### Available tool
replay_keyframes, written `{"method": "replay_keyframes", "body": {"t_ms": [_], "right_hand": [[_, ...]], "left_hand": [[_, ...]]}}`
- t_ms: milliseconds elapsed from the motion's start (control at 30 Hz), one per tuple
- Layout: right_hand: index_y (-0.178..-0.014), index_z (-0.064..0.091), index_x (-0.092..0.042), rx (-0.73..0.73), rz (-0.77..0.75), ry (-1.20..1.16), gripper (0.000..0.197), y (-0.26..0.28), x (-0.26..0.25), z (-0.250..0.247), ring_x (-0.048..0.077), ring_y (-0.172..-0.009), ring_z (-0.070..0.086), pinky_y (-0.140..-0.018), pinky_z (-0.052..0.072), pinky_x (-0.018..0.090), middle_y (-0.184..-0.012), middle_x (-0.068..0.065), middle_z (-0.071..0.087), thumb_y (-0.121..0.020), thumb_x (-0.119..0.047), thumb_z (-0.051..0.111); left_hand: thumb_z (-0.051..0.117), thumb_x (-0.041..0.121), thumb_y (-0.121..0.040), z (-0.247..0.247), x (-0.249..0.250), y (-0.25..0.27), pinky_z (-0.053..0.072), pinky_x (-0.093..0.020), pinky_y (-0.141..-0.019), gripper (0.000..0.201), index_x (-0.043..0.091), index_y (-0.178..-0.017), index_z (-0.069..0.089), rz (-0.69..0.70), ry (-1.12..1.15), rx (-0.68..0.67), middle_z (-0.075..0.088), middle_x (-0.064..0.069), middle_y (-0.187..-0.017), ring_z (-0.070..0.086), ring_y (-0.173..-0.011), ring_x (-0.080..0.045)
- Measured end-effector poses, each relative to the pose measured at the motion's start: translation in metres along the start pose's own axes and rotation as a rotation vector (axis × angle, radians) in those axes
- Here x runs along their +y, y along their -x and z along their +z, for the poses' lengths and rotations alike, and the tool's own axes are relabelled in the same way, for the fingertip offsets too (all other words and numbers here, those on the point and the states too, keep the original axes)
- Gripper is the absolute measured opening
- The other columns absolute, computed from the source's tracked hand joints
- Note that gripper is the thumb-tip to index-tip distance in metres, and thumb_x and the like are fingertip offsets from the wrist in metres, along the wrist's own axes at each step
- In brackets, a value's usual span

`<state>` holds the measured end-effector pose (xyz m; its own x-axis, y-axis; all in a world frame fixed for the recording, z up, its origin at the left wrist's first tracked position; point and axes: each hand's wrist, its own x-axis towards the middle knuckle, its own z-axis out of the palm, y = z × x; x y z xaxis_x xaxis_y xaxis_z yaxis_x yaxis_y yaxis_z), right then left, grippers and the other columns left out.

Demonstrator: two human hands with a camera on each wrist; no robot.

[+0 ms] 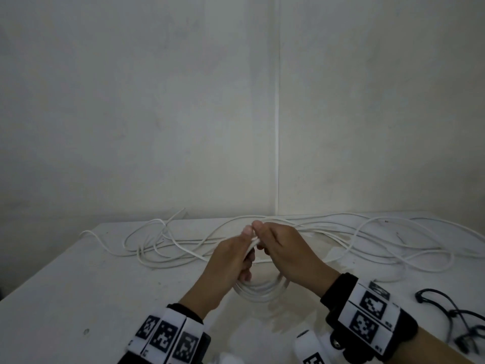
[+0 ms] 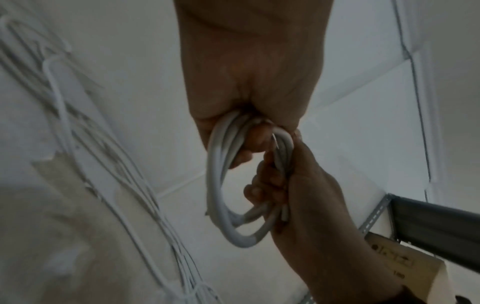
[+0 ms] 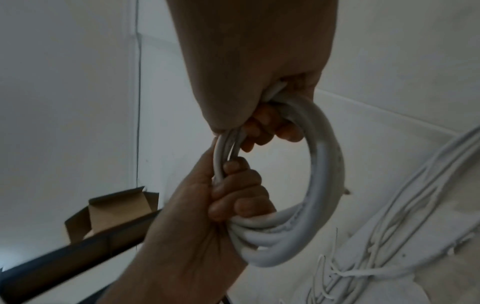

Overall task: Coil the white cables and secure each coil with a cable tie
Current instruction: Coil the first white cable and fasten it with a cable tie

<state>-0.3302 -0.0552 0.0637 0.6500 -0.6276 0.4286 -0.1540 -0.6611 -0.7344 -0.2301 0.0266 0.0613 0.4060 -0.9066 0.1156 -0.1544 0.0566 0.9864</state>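
Observation:
A coil of white cable point(image 1: 259, 291) hangs upright just above the white table point(image 1: 78, 298), held between both hands. My left hand point(image 1: 236, 256) grips the coil's upper left side, its fingers curled through the loop. My right hand point(image 1: 278, 245) grips the coil right beside it, with the two thumbs touching on top. The left wrist view shows the left hand point(image 2: 241, 131) wrapped round the coil point(image 2: 215, 185) and the right hand point(image 2: 285, 185) holding its other side. In the right wrist view, right hand point(image 3: 270, 119) and left hand point(image 3: 233, 195) both clasp the coil point(image 3: 327, 164). No tie is visible on the coil.
Loose white cables point(image 1: 367, 232) sprawl across the back of the table from left to right, close to the wall. Several thin black ties point(image 1: 456, 319) lie at the right front. A cardboard box point(image 3: 111, 214) and a dark rail point(image 2: 436, 218) stand off the table.

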Motion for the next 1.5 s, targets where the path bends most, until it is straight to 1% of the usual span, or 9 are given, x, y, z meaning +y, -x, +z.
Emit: {"method": "replay_keyframes", "body": {"t_ms": [133,267,567,767,1000,1100,1200,1367,1500], "right_hand": [[-0.064,0.049,-0.015,0.018,0.065,-0.246,0.048,0.003,0.0,0.002,0.007,-0.047,0.045,-0.052,0.038,0.021,-0.052,-0.004,0.047,-0.087,-0.052,0.028],[-0.065,0.051,-0.013,0.058,0.185,-0.432,0.044,0.008,-0.002,0.007,0.011,-0.042,0.042,-0.044,0.037,0.02,-0.044,-0.007,0.044,-0.096,-0.039,0.032],[-0.063,0.045,-0.015,0.03,0.124,-0.271,0.042,0.003,0.001,0.006,0.01,-0.046,0.035,-0.051,0.033,0.03,-0.052,-0.004,0.038,-0.095,-0.038,0.033],[-0.072,0.046,-0.011,-0.017,0.15,-0.436,0.037,0.008,-0.005,0.004,0.007,-0.047,0.034,-0.048,0.035,0.02,-0.055,-0.003,0.035,-0.097,-0.035,0.031],[-0.078,0.04,-0.01,-0.076,0.119,-0.493,0.03,0.016,0.004,0.0,0.003,-0.043,0.041,-0.057,0.043,0.019,-0.063,0.001,0.038,-0.096,-0.032,0.03],[-0.079,0.046,-0.014,-0.096,0.07,-0.43,0.031,0.02,0.008,-0.005,0.0,-0.055,0.051,-0.061,0.038,0.01,-0.066,-0.001,0.05,-0.092,-0.037,0.031],[-0.103,0.049,-0.024,-0.139,0.012,-0.396,0.014,0.025,0.012,-0.006,0.001,-0.071,0.058,-0.068,0.04,0.009,-0.073,-0.006,0.055,-0.094,-0.029,0.04],[-0.133,0.013,-0.046,-0.356,0.028,-0.278,0.09,0.031,0.016,-0.016,0.006,-0.103,0.059,-0.093,0.048,0.023,-0.11,-0.006,0.051,-0.077,-0.012,0.073],[-0.128,0.007,-0.055,-0.429,0.05,-0.262,0.1,0.032,0.013,-0.023,0.013,-0.1,0.061,-0.088,0.052,0.026,-0.115,-0.009,0.048,-0.074,-0.004,0.075]], "left_hand": [[0.048,0.037,-0.093,0.006,0.0,0.002,0.028,-0.018,-0.036,0.045,0.013,-0.056,0.038,-0.062,0.204,0.19,0.028,0.007,-0.038,0.025,-0.033,-0.008],[0.047,0.035,-0.094,0.005,-0.001,-0.001,0.023,-0.017,-0.034,0.045,0.014,-0.056,0.035,-0.063,0.306,0.284,0.025,0.007,-0.039,0.021,-0.032,-0.007],[0.034,0.042,-0.096,-0.011,0.005,-0.003,0.042,-0.024,-0.045,0.058,0.005,-0.056,0.053,-0.152,0.187,-0.062,0.042,-0.004,-0.04,0.043,-0.035,-0.017],[0.046,0.043,-0.092,0.002,0.003,0.001,0.019,-0.017,-0.036,0.051,0.011,-0.052,0.042,-0.175,0.22,0.094,0.025,0.004,-0.038,0.02,-0.032,-0.009],[0.044,0.039,-0.093,0.007,0.0,-0.002,0.018,-0.018,-0.035,0.049,0.011,-0.053,0.04,-0.125,0.305,0.202,0.024,0.005,-0.038,0.02,-0.032,-0.009],[0.043,0.04,-0.093,0.008,0.0,-0.003,0.018,-0.018,-0.035,0.048,0.01,-0.055,0.041,-0.123,0.389,0.223,0.023,0.006,-0.037,0.02,-0.031,-0.008],[0.042,0.039,-0.094,0.008,0.001,-0.004,0.018,-0.016,-0.032,0.049,0.009,-0.055,0.041,-0.124,0.446,0.231,0.024,0.007,-0.034,0.021,-0.029,-0.007],[0.041,0.039,-0.094,0.004,0.001,-0.005,0.018,-0.015,-0.031,0.049,0.01,-0.055,0.041,-0.142,0.474,0.233,0.023,0.006,-0.034,0.02,-0.028,-0.007],[0.041,0.04,-0.094,0.001,0.001,-0.006,0.019,-0.014,-0.03,0.049,0.01,-0.055,0.041,-0.138,0.503,0.23,0.022,0.006,-0.035,0.02,-0.028,-0.006]]}}
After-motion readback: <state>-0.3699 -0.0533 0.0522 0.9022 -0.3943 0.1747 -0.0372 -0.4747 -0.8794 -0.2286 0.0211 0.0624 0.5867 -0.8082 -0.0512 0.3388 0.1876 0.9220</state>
